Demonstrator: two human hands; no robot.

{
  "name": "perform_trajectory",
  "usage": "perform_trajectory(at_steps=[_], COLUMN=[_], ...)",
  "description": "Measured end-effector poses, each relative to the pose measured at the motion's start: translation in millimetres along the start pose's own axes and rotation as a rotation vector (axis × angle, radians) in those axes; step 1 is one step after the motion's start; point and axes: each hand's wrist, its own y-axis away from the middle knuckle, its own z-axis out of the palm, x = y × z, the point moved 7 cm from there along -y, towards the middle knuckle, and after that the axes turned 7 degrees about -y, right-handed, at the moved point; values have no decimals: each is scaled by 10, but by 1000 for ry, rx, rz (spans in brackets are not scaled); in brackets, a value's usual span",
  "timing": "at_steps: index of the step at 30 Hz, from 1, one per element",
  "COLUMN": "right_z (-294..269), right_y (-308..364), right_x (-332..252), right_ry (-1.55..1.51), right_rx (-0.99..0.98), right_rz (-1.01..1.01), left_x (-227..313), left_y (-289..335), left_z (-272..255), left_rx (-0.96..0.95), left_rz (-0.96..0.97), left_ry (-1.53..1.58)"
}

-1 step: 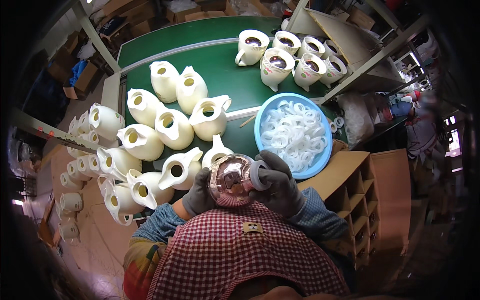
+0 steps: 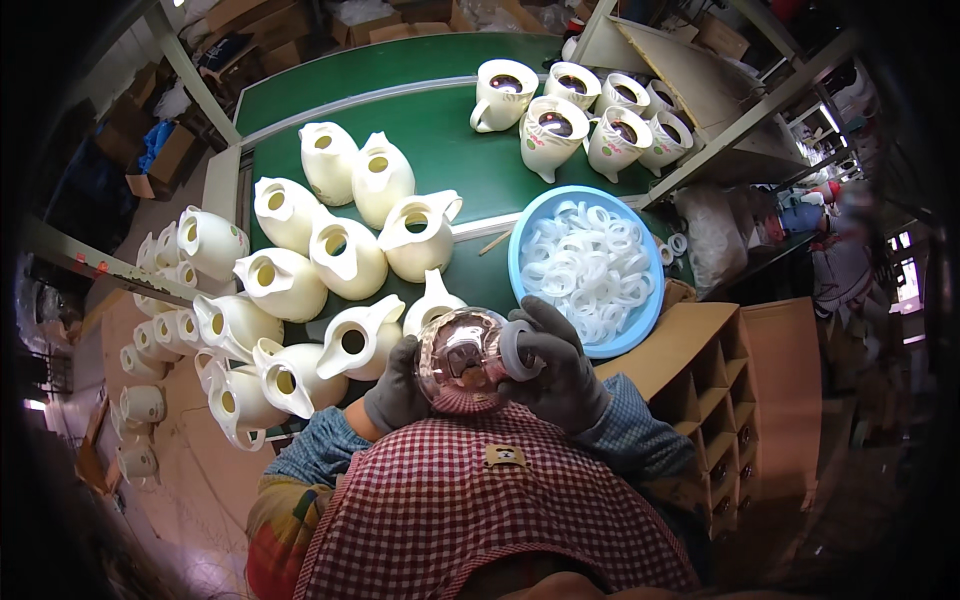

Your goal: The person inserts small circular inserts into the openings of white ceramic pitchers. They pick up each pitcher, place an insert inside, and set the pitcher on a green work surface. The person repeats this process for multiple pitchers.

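A shiny, pinkish-silver glass flask liner [image 2: 462,365] lies sideways in front of my apron, its round body toward my left hand [image 2: 395,392]. That gloved hand is closed against the body's left side. My right hand [image 2: 562,375], also in a grey glove, grips a translucent plastic ring [image 2: 512,350] at the liner's right end, around the neck. Part of the neck is hidden by the ring and fingers. Just behind the liner stands a cream jug shell [image 2: 432,305]. More such rings fill a blue basin [image 2: 517,262] beyond my right hand.
Several cream jug shells [image 2: 347,258] crowd the left of the green table [image 2: 440,110]. Jugs with shiny liners inside [image 2: 553,135] stand at the far right. A divided cardboard box [image 2: 690,345] is on my right. Metal posts [image 2: 190,75] frame the table.
The fingers of my right hand have shifted slightly upward at the ring. The liner and my left hand look the same.
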Motion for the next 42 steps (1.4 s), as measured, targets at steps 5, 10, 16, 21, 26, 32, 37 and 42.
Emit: perform_trajectory(at_steps=[5, 10, 16, 21, 26, 32, 37, 42], right_z=[148, 255, 410, 755, 903, 1756, 901, -909], right_y=[33, -59, -177, -485, -1011, -788, -848, -732], right_x=[118, 126, 369, 324, 1624, 2466, 2413, 1591], right_ry=[-149, 104, -621, -389, 136, 269, 124, -528], right_rx=[-108, -183, -335, -583, -313, -423, -84, 246], right_rz=[10, -6, 462, 69, 454, 759, 576, 411], left_x=[85, 200, 175, 357, 693, 997, 1045, 976], left_y=[41, 188, 474, 697, 843, 989, 993, 782], left_z=[103, 88, -96, -256, -401, -628, -782, -718], left_rx=[47, 98, 258, 255, 170, 413, 578, 236], left_rz=[66, 167, 16, 128, 424, 544, 487, 420], left_ry=[-82, -198, -282, -199, -118, -675, -1157, -268])
